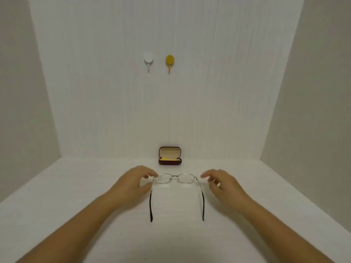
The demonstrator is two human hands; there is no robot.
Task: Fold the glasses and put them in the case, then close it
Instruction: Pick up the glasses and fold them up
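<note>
Two bare forearms reaching in from the bottom corners, over a white desk. Left hand at the left end of the glasses, fingers curled down onto the frame corner by the hinge, thumb tucked below; touching or lightly pinching it, hard to tell which. Right hand just beside the right hinge, fingers loosely spread and half curled, fingertips near the temple arm but apparently apart from it, holding nothing clearly. Glasses unfolded, thin silver metal frame with clear lenses, front facing away, both temple arms stretched toward the camera with dark tips; resting on or barely above the desk, faint pale reflections beneath the lenses. Beyond them, near the back wall, a dark red case, lid up and open, cream lining inside, a bit of yellow cloth lying in the lower half. Case well apart from the hands. Higher on the wall, a white hook and a yellow hook side by side.
</note>
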